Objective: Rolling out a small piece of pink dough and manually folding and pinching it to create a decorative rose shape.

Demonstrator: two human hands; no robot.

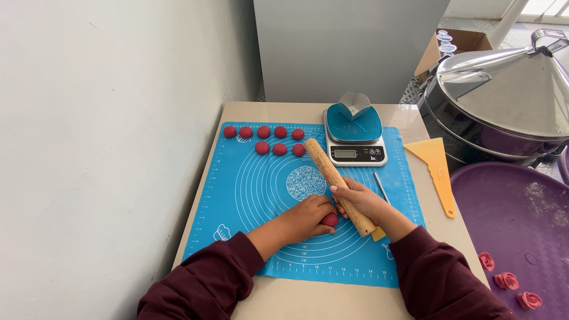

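Your kitchen scale [354,137] sits at 12 o'clock of blue mat [308,195]; its small grey rectangular screen [344,153] faces you on white front panel. Brown cardboard box [459,44] stands open at 2 o'clock, behind steel steamer lid [510,89].

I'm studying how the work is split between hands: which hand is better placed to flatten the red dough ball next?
Probably the right hand: it grips the rolling pin beside the dough ball, which the left hand covers.
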